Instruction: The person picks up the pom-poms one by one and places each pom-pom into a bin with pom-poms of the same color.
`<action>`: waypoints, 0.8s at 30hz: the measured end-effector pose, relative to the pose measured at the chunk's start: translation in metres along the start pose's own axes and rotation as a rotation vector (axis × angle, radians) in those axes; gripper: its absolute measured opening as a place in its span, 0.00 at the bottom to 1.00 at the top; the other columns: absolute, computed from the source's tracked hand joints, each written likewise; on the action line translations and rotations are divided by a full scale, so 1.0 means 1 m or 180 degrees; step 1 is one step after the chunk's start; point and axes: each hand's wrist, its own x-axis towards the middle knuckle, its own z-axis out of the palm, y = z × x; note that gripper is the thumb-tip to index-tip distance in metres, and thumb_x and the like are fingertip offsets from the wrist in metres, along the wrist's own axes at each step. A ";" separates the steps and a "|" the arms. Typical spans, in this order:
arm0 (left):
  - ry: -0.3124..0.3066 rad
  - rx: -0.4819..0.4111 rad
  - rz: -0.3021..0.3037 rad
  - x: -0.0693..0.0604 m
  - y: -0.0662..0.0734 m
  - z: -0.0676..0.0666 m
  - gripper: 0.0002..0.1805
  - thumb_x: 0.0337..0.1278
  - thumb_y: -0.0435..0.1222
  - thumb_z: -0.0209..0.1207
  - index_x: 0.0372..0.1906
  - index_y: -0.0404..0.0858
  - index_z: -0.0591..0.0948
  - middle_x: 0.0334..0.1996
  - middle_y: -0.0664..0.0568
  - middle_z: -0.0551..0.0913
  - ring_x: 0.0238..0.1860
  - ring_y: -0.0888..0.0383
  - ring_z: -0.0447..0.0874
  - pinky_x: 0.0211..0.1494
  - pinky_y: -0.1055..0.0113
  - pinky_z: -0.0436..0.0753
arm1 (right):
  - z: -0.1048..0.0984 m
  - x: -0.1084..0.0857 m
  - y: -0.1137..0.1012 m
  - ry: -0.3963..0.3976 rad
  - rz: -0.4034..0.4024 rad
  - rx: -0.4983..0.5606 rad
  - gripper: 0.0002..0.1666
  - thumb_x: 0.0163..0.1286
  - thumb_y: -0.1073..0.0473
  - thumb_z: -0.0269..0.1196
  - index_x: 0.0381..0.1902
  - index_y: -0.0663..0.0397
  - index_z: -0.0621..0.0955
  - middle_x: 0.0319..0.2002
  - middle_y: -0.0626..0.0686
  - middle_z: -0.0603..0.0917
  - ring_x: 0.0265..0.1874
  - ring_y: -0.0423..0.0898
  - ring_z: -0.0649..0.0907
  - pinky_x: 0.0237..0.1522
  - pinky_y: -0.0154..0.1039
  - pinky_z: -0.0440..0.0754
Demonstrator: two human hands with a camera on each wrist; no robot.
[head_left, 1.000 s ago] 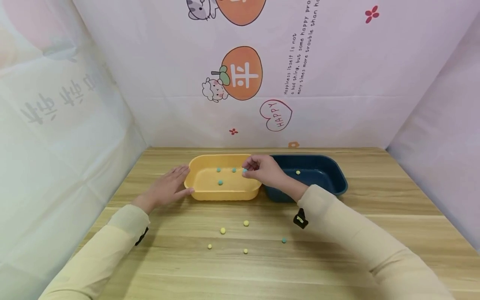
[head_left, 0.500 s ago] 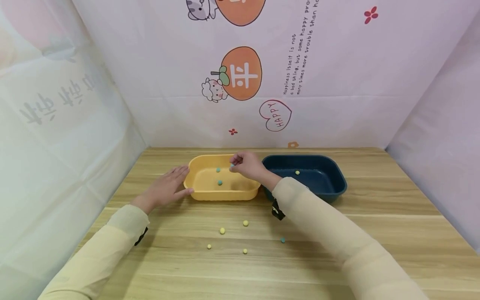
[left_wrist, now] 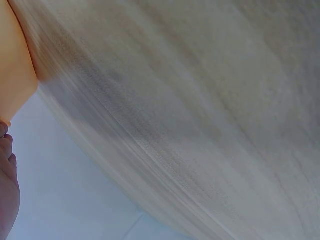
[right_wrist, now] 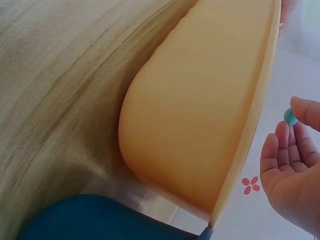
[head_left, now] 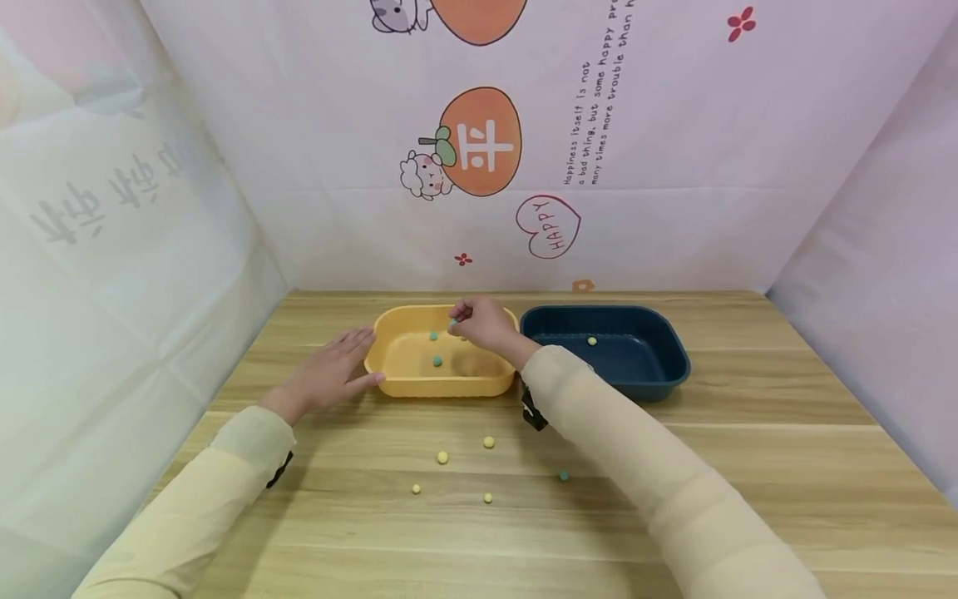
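Observation:
My right hand (head_left: 482, 323) is over the yellow tub (head_left: 441, 388) and pinches a small teal ball (right_wrist: 290, 116) between thumb and fingertips. Inside that tub lie teal balls, one near the back (head_left: 433, 336) and one nearer the front (head_left: 437, 361); another is mostly hidden below my right hand. My left hand (head_left: 329, 373) rests against the tub's left end, its fingers extended along the rim. Only a few of its fingers (left_wrist: 7, 152) show at the edge of the left wrist view.
A dark blue tub (head_left: 644, 389) stands right beside the yellow one, holding a pale yellow ball (head_left: 592, 341). On the wooden table in front lie several yellow balls (head_left: 443, 457) and one teal ball (head_left: 564, 475). A printed cloth (head_left: 337, 208) hangs behind.
My right hand has moved left over the yellow tub, still pinching the teal ball, uncovering more of the blue tub. My left hand has stayed at the tub's end.

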 end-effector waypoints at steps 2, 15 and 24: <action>-0.0005 0.0010 0.0002 0.000 0.000 0.000 0.46 0.69 0.59 0.46 0.74 0.26 0.52 0.74 0.36 0.51 0.75 0.43 0.45 0.76 0.51 0.45 | 0.000 0.001 0.000 0.0022 0.0003 0.0007 0.10 0.63 0.66 0.68 0.42 0.63 0.81 0.37 0.54 0.80 0.36 0.47 0.78 0.36 0.33 0.82; 0.0027 0.0052 0.0022 0.000 0.001 0.000 0.47 0.69 0.60 0.45 0.74 0.26 0.54 0.74 0.35 0.52 0.74 0.42 0.47 0.76 0.51 0.46 | -0.003 -0.001 -0.001 0.0067 -0.0056 -0.0117 0.10 0.61 0.67 0.69 0.41 0.61 0.81 0.38 0.54 0.81 0.39 0.47 0.79 0.42 0.35 0.80; 0.0067 0.0044 0.0041 -0.001 0.002 -0.001 0.46 0.70 0.59 0.46 0.73 0.25 0.54 0.74 0.34 0.53 0.74 0.41 0.48 0.75 0.50 0.47 | -0.016 -0.009 0.000 -0.0035 -0.0183 -0.0062 0.11 0.62 0.68 0.67 0.42 0.63 0.80 0.38 0.55 0.81 0.38 0.48 0.79 0.42 0.36 0.81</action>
